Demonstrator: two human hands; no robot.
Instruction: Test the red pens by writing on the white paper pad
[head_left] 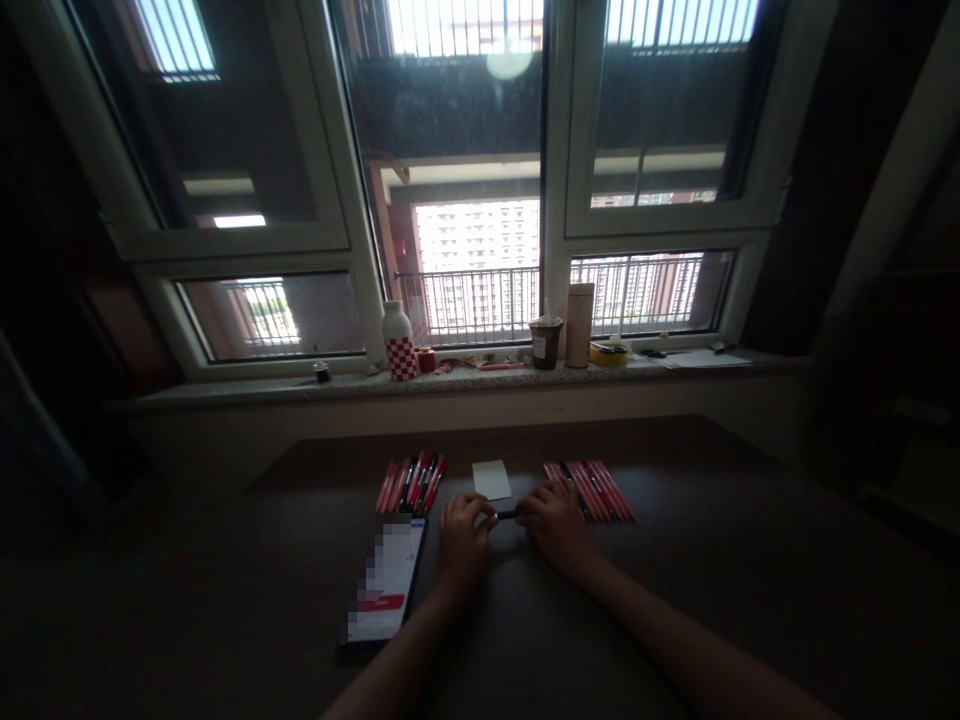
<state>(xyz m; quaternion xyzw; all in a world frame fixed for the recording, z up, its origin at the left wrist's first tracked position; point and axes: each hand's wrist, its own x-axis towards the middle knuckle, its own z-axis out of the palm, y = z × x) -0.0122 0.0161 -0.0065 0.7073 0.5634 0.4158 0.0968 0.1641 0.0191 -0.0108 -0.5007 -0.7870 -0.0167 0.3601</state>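
My left hand (463,538) and my right hand (556,522) meet at the middle of the dark table (675,600). Both are closed on one dark pen (508,515) that spans the gap between them. A small pale notepad (492,480) lies just beyond the hands. A row of red and black pens (411,484) lies to the left of it. A second row of red pens (596,488) lies to the right, touching my right hand's far side.
A phone (386,580) with a lit screen lies left of my left forearm. On the windowsill (225,392) stand a red-checked bottle (400,343), a dark drink cup (545,341), a tall beige tumbler (579,325), a yellow tape roll (608,352) and papers (701,358).
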